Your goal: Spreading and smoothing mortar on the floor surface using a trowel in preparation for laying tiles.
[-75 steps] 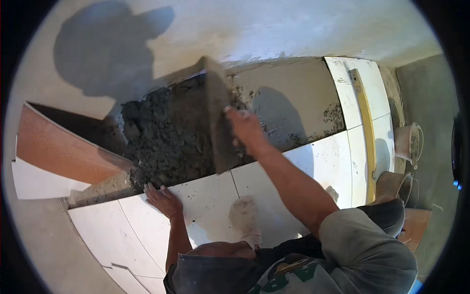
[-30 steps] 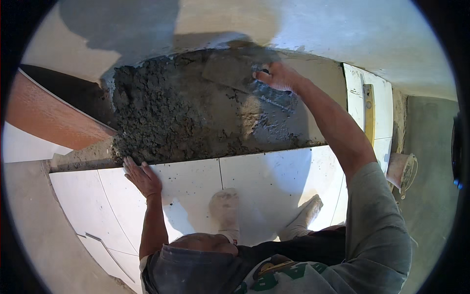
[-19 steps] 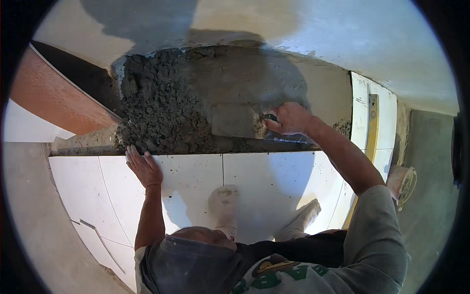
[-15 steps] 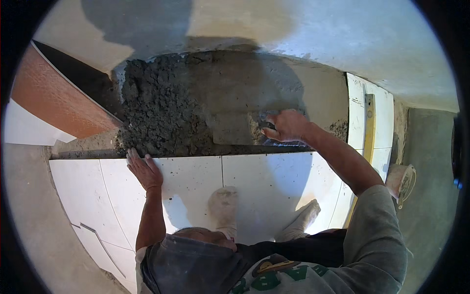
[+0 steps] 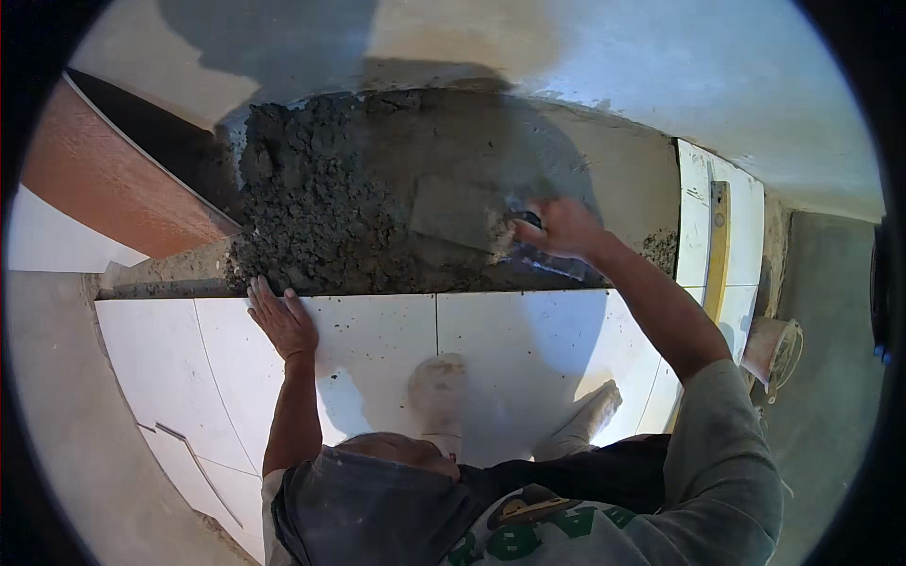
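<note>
Gripping firmly, the right hand [image 5: 564, 228] holds a flat, rectangular grey trowel [image 5: 448, 215], its face mortar-smeared. Mortar [image 5: 311, 203] beneath: dark, crumbly beyond the left hand [image 5: 285, 321], smoother around the trowel. Trowel extends leftward from the right hand, long axis crosswise, left end slightly farther forward. Left hand: empty, fingers slightly spread on smooth white tile [image 5: 377, 330].

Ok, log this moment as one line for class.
left hand: on white tile; right hand: holding trowel; rough mortar: left of trowel; yellow level: right side
</note>
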`<state>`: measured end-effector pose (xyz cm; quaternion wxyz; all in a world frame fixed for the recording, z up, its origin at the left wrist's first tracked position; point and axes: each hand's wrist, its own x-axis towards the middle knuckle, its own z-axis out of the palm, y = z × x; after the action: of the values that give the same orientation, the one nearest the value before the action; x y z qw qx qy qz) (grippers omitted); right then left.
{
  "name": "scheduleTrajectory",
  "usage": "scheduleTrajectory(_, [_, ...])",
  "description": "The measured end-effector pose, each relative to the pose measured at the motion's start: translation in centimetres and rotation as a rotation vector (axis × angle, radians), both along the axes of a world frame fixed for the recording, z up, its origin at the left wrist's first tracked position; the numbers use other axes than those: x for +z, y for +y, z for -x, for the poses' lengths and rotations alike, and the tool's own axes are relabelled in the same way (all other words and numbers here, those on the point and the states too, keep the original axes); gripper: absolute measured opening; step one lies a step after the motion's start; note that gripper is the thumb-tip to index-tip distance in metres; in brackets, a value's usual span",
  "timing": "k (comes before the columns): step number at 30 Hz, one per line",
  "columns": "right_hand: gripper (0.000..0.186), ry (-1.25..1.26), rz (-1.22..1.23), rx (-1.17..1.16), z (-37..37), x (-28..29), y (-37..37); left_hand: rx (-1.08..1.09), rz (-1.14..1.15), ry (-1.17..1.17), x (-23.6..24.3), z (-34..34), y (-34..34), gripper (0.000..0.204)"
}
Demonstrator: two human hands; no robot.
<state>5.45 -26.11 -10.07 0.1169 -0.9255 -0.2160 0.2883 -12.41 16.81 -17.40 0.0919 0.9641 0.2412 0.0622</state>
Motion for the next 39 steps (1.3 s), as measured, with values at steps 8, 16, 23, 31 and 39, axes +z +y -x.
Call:
scheduleTrajectory(8, [0.047, 0.041, 0.056, 0.149, 0.2, 1.9, 3.2, 0.009, -0.009, 0.011, -0.1, 0.1, 0.0, 0.057])
scheduleTrajectory(16, [0.045, 0.070, 0.074, 0.196, 1.6, 1.3, 2.3, 0.009, -0.010, 0.025, -0.3, 0.0, 0.2, 0.057])
scheduleTrajectory(23, [0.046, 0.062, 0.054, 0.241, 2.6, 1.3, 3.1, 0.006, -0.023, 0.026, -0.5, 0.5, 0.6, 0.058])
scheduleTrajectory(31, [0.049, 0.098, 0.077, 0.203, 4.1, 0.9, 2.5, -0.003, -0.033, 0.008, -0.3, 0.6, 0.6, 0.058])
scheduleTrajectory(39, [0.047, -0.001, 0.063, 0.201, 4.4, 0.1, 1.8, 0.001, -0.012, -0.014, -0.3, 0.3, 0.7, 0.056])
